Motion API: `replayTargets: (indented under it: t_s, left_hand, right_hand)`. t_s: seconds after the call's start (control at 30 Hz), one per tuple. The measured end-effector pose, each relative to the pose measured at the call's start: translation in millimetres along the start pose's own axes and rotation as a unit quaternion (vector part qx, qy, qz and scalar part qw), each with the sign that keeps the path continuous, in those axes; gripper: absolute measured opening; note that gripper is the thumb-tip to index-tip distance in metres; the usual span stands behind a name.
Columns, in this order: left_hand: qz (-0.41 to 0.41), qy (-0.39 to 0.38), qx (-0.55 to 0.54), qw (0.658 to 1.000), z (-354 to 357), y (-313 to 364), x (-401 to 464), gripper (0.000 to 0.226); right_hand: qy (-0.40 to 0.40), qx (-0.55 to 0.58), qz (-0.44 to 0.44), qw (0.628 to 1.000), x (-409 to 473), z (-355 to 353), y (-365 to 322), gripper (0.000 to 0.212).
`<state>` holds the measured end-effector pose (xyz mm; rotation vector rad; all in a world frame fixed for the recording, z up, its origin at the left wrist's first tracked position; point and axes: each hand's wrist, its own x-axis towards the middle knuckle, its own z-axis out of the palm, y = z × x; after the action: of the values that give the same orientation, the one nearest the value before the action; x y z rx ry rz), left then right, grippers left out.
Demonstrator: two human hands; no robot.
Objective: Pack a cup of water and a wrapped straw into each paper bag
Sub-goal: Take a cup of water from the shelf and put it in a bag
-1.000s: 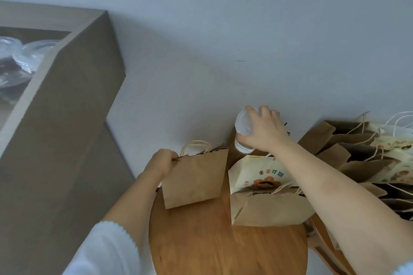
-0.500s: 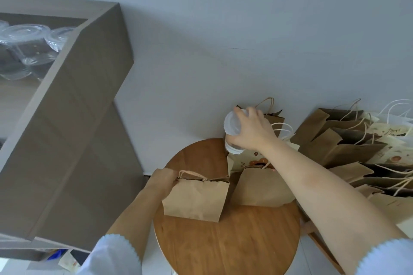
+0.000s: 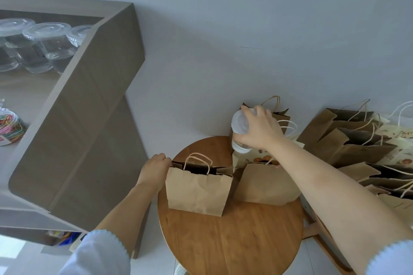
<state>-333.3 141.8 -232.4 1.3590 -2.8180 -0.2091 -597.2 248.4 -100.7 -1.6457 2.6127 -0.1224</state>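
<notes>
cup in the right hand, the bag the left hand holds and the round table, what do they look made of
Cup: clear plastic, seemingly, see-through wall, cloudy lid.
Bag: matte brown kraft paper, creased, with twisted paper-cord handles.
Round table: looks like wood with a smooth warm finish; grain lines show.

The left hand (image 3: 156, 168) reaches forward on a bare forearm, fingers pinching the near bag's rim at its left end. The right hand (image 3: 260, 129) is raised higher, arm stretched out, fingers curled over a lidded cup from above
</notes>
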Motion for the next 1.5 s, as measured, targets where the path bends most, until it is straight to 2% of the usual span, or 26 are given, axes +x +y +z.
replayTargets:
  t_s: [0.2, 0.4, 0.5, 0.6, 0.67, 0.73, 0.8, 0.87, 1.03, 1.23, 1.5]
  left_hand:
    - [0.0, 0.013, -0.091, 0.996, -4, 18, 9, 0.023]
    - [0.083, -0.065, -0.104, 0.989, -9, 32, 17, 0.015]
    - [0.163, -0.108, -0.037, 0.98, -13, 29, 21, 0.018]
    - [0.238, -0.113, 0.042, 0.964, -15, 25, 20, 0.025]
    - [0.255, -0.121, 0.074, 0.956, -12, 23, 17, 0.035]
    - [0.238, -0.144, 0.105, 0.955, -6, 20, 15, 0.059]
    - [0.201, -0.19, 0.14, 0.951, -3, 17, 10, 0.093]
    - [0.175, -0.218, 0.173, 0.945, -1, 14, 7, 0.111]
    - [0.156, -0.225, 0.169, 0.947, -3, 14, 4, 0.119]
    - [0.156, -0.219, 0.151, 0.951, -3, 17, 2, 0.124]
    - [0.157, -0.209, 0.151, 0.953, -3, 5, -1, 0.128]
  right_hand:
    - [-0.011, -0.006, -0.011, 1.0, -12, 6, 1, 0.088]
    - [-0.005, 0.004, -0.011, 1.0, -19, 6, -8, 0.088]
    - [0.004, -0.001, -0.018, 1.0, -20, 4, -16, 0.088]
    - [0.008, -0.009, -0.035, 0.999, -23, 5, -25, 0.088]
    - [0.005, -0.007, -0.045, 0.999, -25, 6, -31, 0.089]
    - [0.004, -0.014, -0.058, 0.998, -27, 8, -37, 0.089]
    - [0.013, -0.021, -0.083, 0.996, -31, 9, -42, 0.088]
    - [0.02, -0.016, -0.11, 0.994, -38, 12, -45, 0.09]
    - [0.014, 0.006, -0.207, 0.978, -56, 25, -46, 0.096]
    - [-0.061, -0.046, -0.33, 0.941, -52, 42, -69, 0.098]
    - [-0.156, -0.142, -0.367, 0.906, -32, 86, -91, 0.092]
